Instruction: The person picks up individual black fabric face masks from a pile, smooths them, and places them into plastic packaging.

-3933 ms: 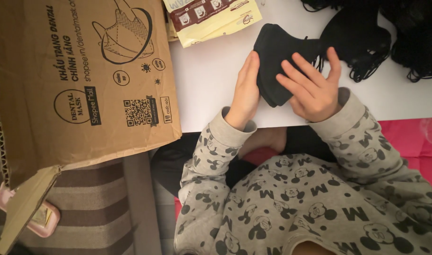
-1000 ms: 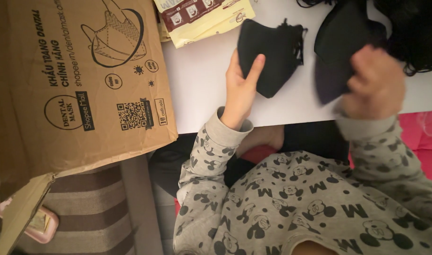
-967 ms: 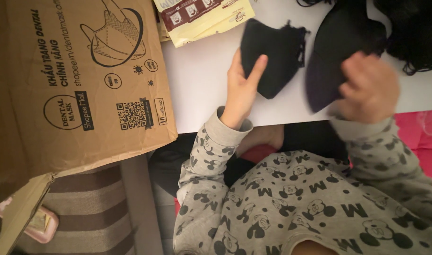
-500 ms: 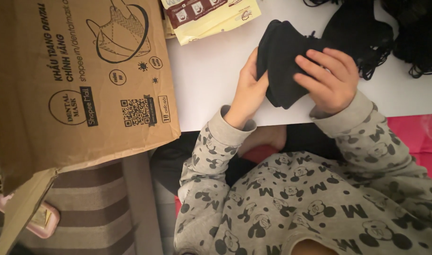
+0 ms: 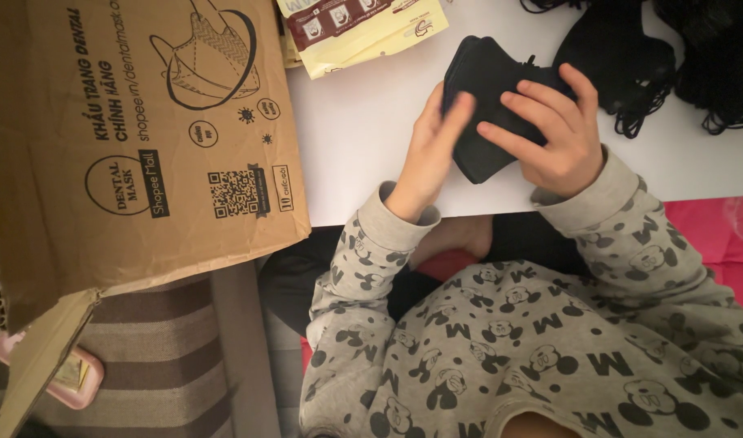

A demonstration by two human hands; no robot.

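A small stack of black face masks [image 5: 478, 75] lies on the white table [image 5: 363, 138] in front of me. My left hand [image 5: 433, 148] presses against the stack's left edge with fingers together. My right hand [image 5: 550, 131] lies flat on top of the stack, fingers spread and pointing left. Both hands hold the stack between them. A larger heap of loose black masks [image 5: 631, 57] with ear loops lies just beyond my right hand, at the table's far right.
A big brown cardboard box [image 5: 136, 138] stands at the left, its flap hanging down. Cream and maroon packets [image 5: 359, 24] lie at the table's far edge. A pink case [image 5: 75, 377] sits low at left on a striped seat. My grey patterned sleeves fill the foreground.
My right hand picked up a black mask from the heap at the right, brought it left and laid it on the stack. Both hands now press the stack together.
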